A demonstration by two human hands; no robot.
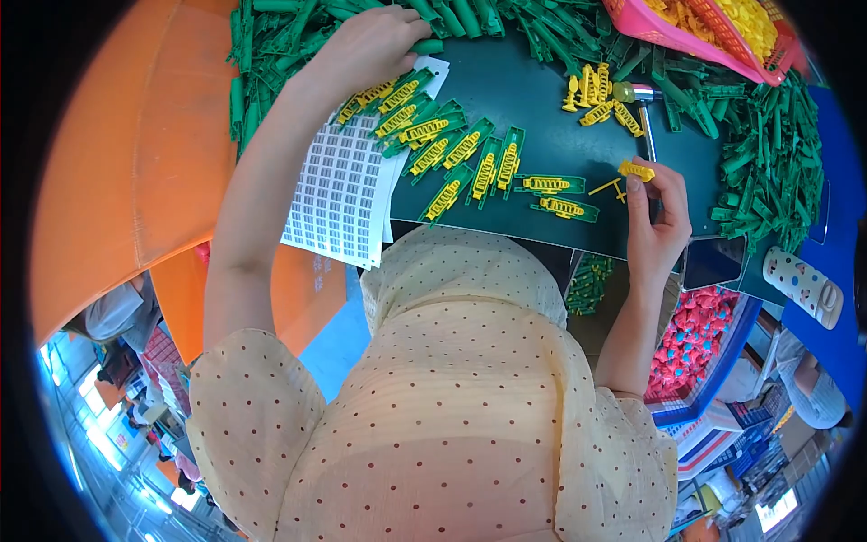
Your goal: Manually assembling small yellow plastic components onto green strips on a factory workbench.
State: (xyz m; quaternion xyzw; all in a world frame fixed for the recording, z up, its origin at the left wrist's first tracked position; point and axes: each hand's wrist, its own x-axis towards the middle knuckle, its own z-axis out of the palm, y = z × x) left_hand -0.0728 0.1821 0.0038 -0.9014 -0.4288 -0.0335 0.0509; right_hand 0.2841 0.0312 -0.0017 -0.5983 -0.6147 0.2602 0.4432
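My right hand (657, 212) pinches a yellow plastic part (637, 170) between thumb and fingers, above the table's front right side. A thin yellow T-shaped piece (610, 188) shows just left of it. Reaching far left, my left hand (379, 43) has its fingers curled around a green plastic part (428, 46) at the edge of a heap. Between the hands, several green shells with yellow ribbed inserts (483, 174) lie in a slanting row. Some of them rest on printed white sheets (339, 194). More loose yellow parts (591, 90) lie beyond my right hand.
Green parts (772, 154) are heaped along the back and right of the dark green table (542, 117). A pink basket (704, 41) of yellow pieces stands at back right. A small hammer (643, 99), a dark phone-like slab (713, 262) and a white patterned bottle (802, 287) are on the right.
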